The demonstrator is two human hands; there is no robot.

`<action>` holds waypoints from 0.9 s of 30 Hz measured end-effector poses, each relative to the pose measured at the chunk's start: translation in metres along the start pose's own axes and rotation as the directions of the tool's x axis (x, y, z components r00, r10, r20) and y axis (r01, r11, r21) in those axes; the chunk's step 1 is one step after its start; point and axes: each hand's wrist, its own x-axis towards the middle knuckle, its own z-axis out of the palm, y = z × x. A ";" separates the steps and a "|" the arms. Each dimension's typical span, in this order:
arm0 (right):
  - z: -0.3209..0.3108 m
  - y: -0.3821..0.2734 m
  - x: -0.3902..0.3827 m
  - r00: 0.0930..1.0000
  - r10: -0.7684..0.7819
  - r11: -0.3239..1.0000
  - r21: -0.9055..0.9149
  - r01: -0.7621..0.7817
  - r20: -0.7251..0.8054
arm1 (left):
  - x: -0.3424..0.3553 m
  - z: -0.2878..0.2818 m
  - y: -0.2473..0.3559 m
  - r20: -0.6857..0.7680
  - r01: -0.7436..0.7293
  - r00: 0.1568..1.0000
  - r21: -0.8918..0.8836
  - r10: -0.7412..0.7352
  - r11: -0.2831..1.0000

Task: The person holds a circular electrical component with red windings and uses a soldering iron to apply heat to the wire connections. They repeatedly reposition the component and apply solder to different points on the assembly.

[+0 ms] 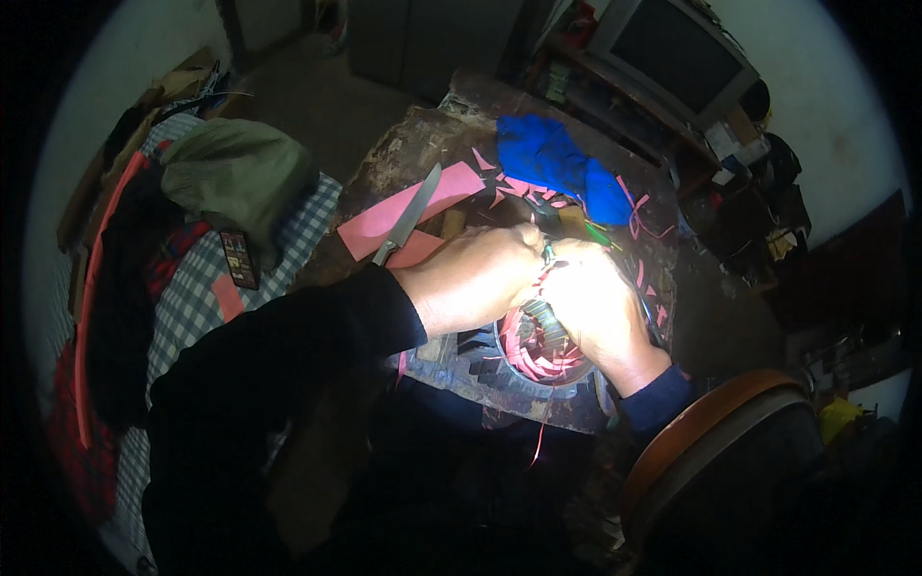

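My left hand (499, 257) and my right hand (594, 293) meet above a ribbed metal motor stator (477, 357). Both are closed, with fingertips close together around a small greenish piece (548, 252); what exactly they grip is hidden by the fingers and the glare on the right hand. Strips of pink insulation paper (526, 357) line the stator's round opening. A bundle of wire (547, 326) shows inside it, partly under my right hand. A thin pink strip (540, 442) hangs down over the near table edge. Left of my left wrist, a knife (413, 213) lies across a sheet of pink paper (370, 228).
The worn table (384, 173) carries a blue cloth (552, 154) and pink scraps (499, 187) at its far side. To the left, a phone (239, 259) and a green garment (235, 178) lie on checked fabric (197, 317). An orange-rimmed round object (711, 422) stands at right, a television (672, 58) behind.
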 end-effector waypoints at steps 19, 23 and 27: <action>0.016 0.003 0.001 0.995 0.071 0.994 -0.089 -0.065 0.068 | -0.009 0.001 0.013 -0.002 0.040 0.999 0.061 -0.040 0.997; 0.016 0.003 0.002 0.993 0.115 0.982 0.145 -0.119 0.033 | -0.003 0.003 0.013 -0.010 0.062 0.998 0.029 -0.062 0.998; -0.008 0.004 0.001 0.995 0.073 0.968 0.244 -0.056 -0.064 | -0.003 -0.009 0.005 0.054 0.029 0.998 -0.028 -0.028 0.999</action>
